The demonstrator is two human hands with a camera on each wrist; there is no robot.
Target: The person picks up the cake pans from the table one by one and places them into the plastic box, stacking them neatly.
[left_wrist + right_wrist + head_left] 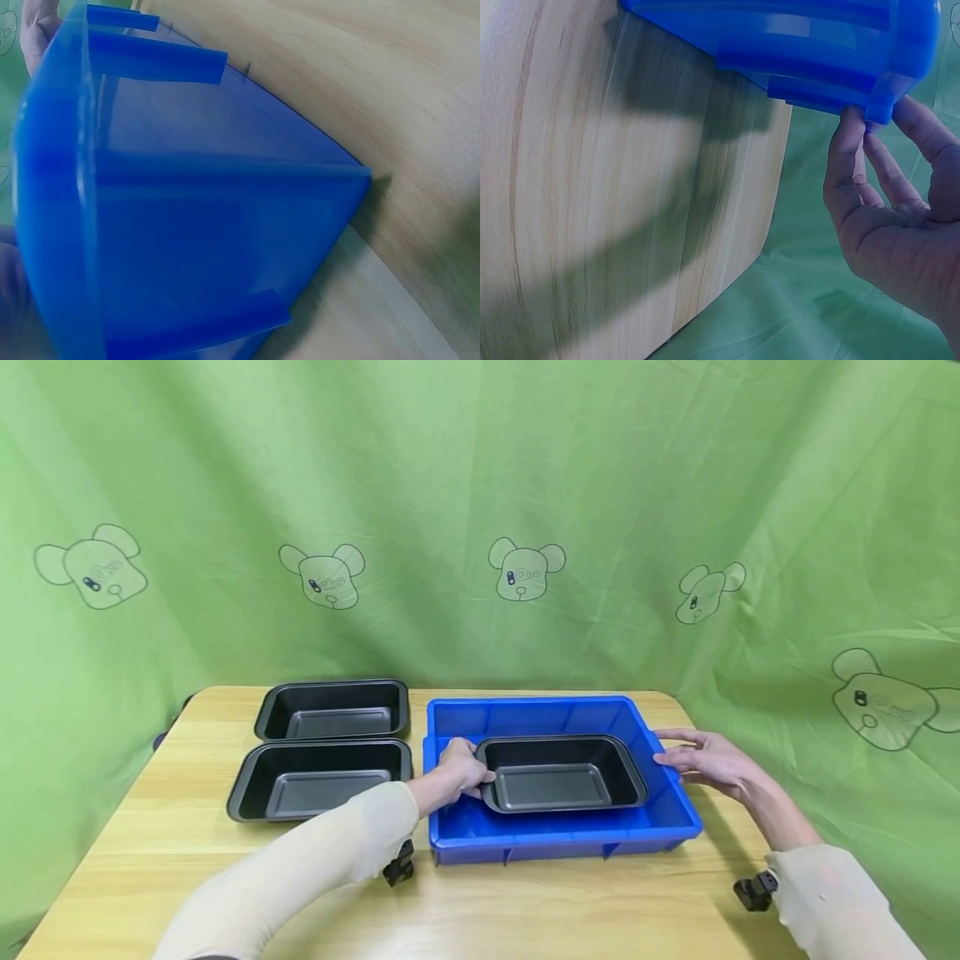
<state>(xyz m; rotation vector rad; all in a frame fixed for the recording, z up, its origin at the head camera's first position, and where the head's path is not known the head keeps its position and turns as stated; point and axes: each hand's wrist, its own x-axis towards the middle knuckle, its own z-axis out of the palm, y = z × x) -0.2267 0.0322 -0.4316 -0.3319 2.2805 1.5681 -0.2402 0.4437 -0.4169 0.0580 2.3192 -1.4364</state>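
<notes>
A black loaf pan (555, 785) lies inside a blue plastic crate (570, 847), tilted a little. My left hand (461, 767) grips the left end of this pan, thumb over its rim and the other fingers partly hidden. At the crate's right side, my right hand (708, 760) holds the rim; in the right wrist view its thumb and fingers (844, 161) pinch the edge from both sides. The left wrist view is mostly filled by the crate's outer wall (187, 240), with the pan out of sight there.
Two more black loaf pans, a rear one (333, 710) and a front one (315, 785), stand left of the crate on the wooden table (480, 910). A green curtain (420, 485) with mouse-head drawings hangs behind the table and at its sides.
</notes>
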